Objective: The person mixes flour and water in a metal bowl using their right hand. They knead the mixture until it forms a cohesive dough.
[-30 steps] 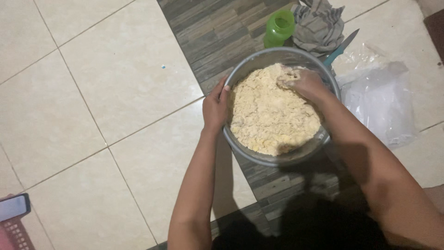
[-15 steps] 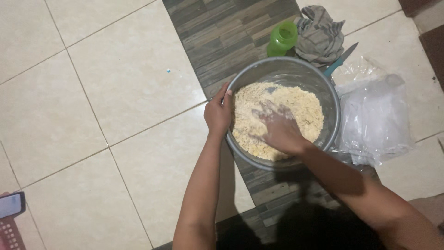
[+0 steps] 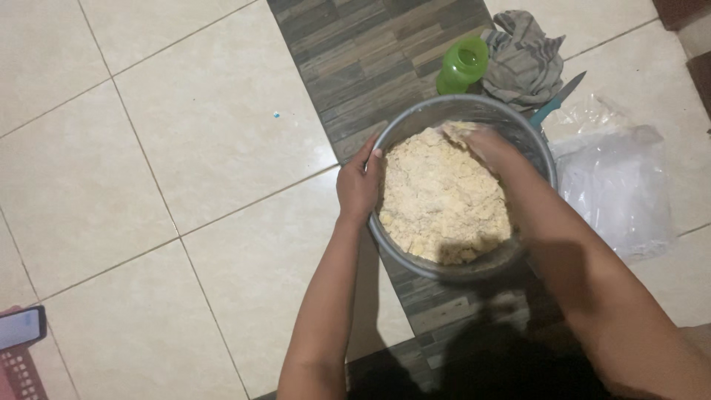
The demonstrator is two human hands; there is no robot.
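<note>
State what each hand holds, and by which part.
Left hand grips the metal bowl by its left rim. Right hand presses into the crumbly dough; no clear hold.

The scene is lit dimly and evenly from overhead, with a warm yellowish cast. Soft sheen is seen on the pale floor tiles [image 3: 148, 185] left of the bowl [image 3: 400, 130], without hard glare. A dark shadow is cast below the bowl, where the lower edge of the frame falls nearly black. Faint highlights are caught on the clear plastic bag [image 3: 615, 192] right of the bowl. Detail is softened throughout by grain and slight blur, most around the right hand [image 3: 485, 144].
</note>
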